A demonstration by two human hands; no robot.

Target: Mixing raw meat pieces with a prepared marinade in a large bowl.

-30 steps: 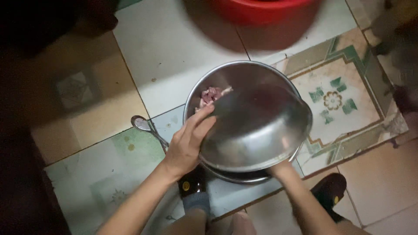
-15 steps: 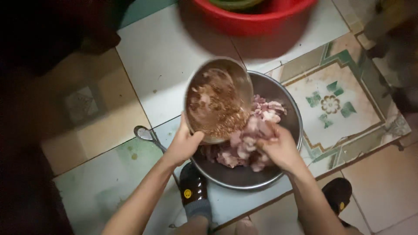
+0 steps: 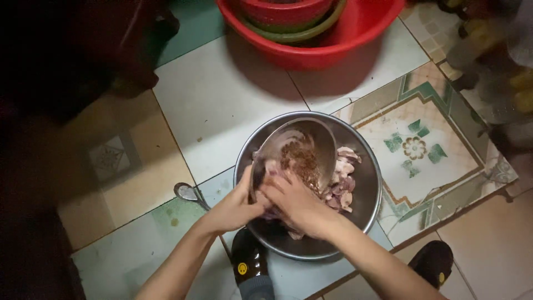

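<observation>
Bowl (image 3: 297, 153), small steel, tilted over the meat (image 3: 341, 183) in the big basin (image 3: 366, 211) on the floor: left hand (image 3: 236, 208) fingers clamp its rim, right hand (image 3: 297, 205) fingers spread inside scraping; light, stiff, likely greasy-slick, so grip by rim.

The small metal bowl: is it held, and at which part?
Yes. The left hand grips the small metal bowl at its near rim, tilted over the large bowl; the right hand reaches inside.
</observation>
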